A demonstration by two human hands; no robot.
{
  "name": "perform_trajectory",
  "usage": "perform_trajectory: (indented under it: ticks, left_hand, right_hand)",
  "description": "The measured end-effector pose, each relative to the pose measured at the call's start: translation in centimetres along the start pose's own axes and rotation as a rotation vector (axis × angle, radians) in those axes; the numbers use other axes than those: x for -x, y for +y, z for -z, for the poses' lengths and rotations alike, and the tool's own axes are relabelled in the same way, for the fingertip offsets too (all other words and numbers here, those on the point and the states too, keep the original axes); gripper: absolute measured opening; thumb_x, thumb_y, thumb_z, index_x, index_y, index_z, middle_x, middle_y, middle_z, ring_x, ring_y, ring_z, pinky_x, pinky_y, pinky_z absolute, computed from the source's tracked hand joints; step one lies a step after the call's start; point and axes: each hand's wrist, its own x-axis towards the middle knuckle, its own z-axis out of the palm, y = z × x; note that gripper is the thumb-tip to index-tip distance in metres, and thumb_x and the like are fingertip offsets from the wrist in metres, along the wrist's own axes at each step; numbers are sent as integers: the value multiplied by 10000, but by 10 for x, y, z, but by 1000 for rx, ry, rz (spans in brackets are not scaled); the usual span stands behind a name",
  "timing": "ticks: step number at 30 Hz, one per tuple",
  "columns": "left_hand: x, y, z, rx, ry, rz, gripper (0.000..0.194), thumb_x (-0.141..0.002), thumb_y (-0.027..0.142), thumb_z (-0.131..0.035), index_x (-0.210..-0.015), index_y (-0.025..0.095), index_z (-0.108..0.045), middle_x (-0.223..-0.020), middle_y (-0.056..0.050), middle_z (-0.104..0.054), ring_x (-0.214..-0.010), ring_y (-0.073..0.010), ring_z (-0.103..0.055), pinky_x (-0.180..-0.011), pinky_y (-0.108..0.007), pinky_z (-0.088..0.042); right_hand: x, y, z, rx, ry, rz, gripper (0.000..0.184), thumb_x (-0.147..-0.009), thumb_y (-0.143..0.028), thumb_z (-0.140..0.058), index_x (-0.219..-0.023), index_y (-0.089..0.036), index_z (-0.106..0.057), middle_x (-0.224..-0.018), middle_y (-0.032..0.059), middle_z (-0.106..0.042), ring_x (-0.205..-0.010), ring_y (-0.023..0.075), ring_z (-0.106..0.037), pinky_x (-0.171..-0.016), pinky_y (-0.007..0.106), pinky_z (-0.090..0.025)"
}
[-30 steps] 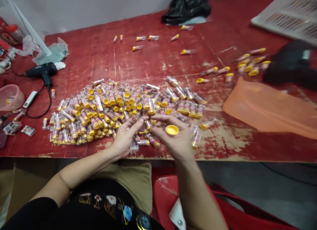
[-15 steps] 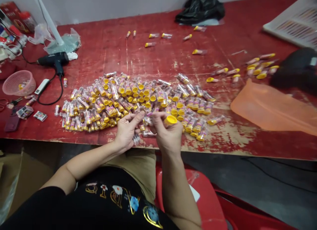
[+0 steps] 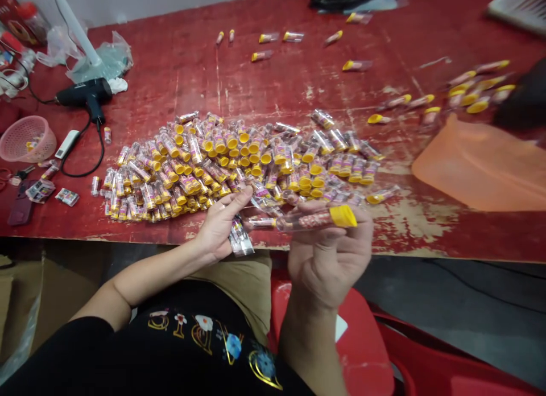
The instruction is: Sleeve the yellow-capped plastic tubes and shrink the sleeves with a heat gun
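Note:
My right hand [image 3: 330,254] is raised near the table's front edge with its fingers closed on a clear tube with a yellow cap [image 3: 318,218], held sideways, cap to the right. My left hand [image 3: 222,222] sits at the front of the pile of yellow-capped tubes [image 3: 239,163]. It grips a bunch of clear plastic sleeves [image 3: 241,239] in the palm, index finger stretched toward the pile. The pile spreads over the middle of the red table [image 3: 256,83].
A black heat gun [image 3: 83,93] with its cord and a pink basket [image 3: 26,137] lie at the left. Loose tubes [image 3: 273,38] are scattered at the back and right [image 3: 469,94]. An orange bag [image 3: 478,165] lies right. A red chair [image 3: 375,356] stands below.
My right hand has drawn back from the pile toward me and turned the tube sideways, so its full length shows. My left hand stays by the pile. The camera tilted down a little.

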Motion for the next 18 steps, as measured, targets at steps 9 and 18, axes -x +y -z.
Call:
perform_trajectory:
  ticks: [9,18]
  left_hand:
    - [-2,-16,0,-93,21,-194,524,-532,444,-1009,-840,146,-707,-799,40,-693,-532,-36,-550,-466,-186,-427]
    - [-9,-5,-9,8,60,-137,584,-608,585,-964,-727,163,-579,-616,60,-578,-481,-32,-489,-471,-176,-389]
  right_hand:
    - [5,25,2,155,13,-373,343,-809,-443,-855,-1014,-223,-689,-752,-42,-550,-583,77,-482,-537,208,-421]
    - [-4,5,4,8,-40,-207,325,-917,-579,-712,-1019,-270,-716,-934,28,-554,-800,148,-571,-756,312,-537]
